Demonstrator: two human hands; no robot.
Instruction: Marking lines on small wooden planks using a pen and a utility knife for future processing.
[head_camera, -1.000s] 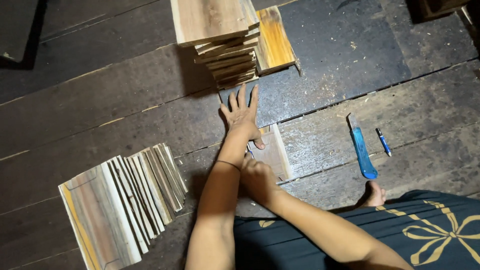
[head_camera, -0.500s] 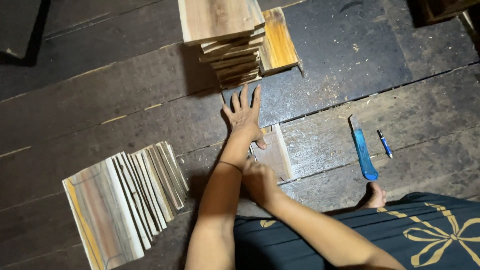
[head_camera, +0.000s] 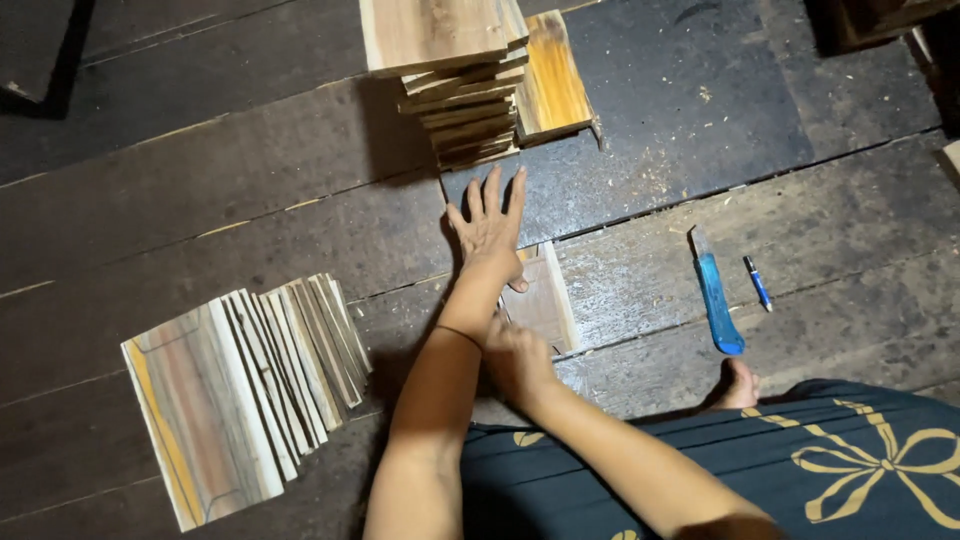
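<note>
Dark, worn wooden floorboards (head_camera: 250, 190) fill nearly everything underfoot, dusted with pale shavings toward the right. Across the bottom lies the person's dark green cloth with a yellow bow pattern (head_camera: 760, 460), covering the lap, with bare toes (head_camera: 738, 385) peeking out at its upper edge. To the left, a fanned row of thin pale wooden tiles with streaked grain (head_camera: 240, 385) leans domino-fashion, each overlapping the next, probably so they can be taken one at a time. At the top stands a tall uneven stack of square wooden blocks (head_camera: 455, 75), its top cut off by the frame, with an orange-yellow wooden slab (head_camera: 555, 85) lying just beside it. The left hand (head_camera: 490, 230) presses flat on the floor just below that stack, fingers spread wide and empty, seemingly bracing the body's weight. Beside its wrist lies a small flat greyish wooden piece (head_camera: 540, 300), partly hidden by the forearm. The right hand (head_camera: 515, 360) sits at the lower corner of that piece; its fingers are tucked under and shadowed, so I cannot tell whether they grip the edge or only rest there. Well apart on the right lie a blue-handled flat blade tool (head_camera: 715, 300) and a small blue pen-like stick (head_camera: 757, 282), set aside within reach.
</note>
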